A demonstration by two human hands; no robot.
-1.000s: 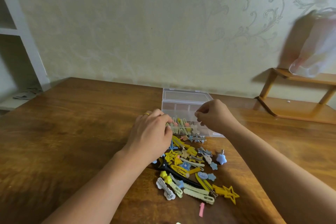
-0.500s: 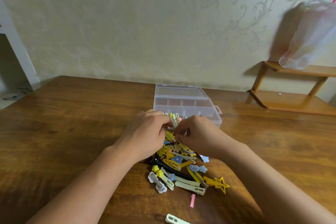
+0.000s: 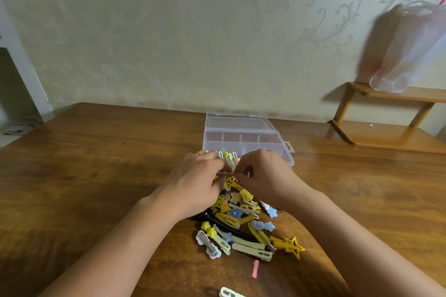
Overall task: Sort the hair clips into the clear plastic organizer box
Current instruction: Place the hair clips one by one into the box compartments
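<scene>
The left hand (image 3: 193,185) and the right hand (image 3: 261,176) are meeting over the near edge of the clear plastic organizer box (image 3: 248,142), which is sitting open on the brown wooden tabletop (image 3: 96,164) with its lid lying flat behind it. Both hands are curling their fingers, and between them they are pinching a small silvery metal hair clip (image 3: 229,171); motion blur is hiding exactly how the fingertips are lying on it. The left hand is wearing a yellow ring (image 3: 199,153) on one finger.

Just behind the fingers, a few pale, yellow and pink clips (image 3: 230,155) are standing in a front compartment of the box; the rear compartments are looking bare through the clear walls.

In front of the hands, a mixed pile of plastic and metal hair clips (image 3: 241,214) is lying on the tabletop, mostly yellow, with blue stars, cream bars and a long black clip (image 3: 217,220) running under it. At the pile's right edge a yellow open-star clip (image 3: 293,246) is lying flat. A white cloud-shaped clip (image 3: 208,245) is lying at the left edge, a thin pink clip (image 3: 255,269) is lying apart nearer the person, and a pale green clip (image 3: 228,293) is showing at the bottom edge of the view.

To the right, a translucent pinkish plastic bag (image 3: 410,50) is hanging over a small wooden shelf (image 3: 386,116) against the patterned wall.
</scene>
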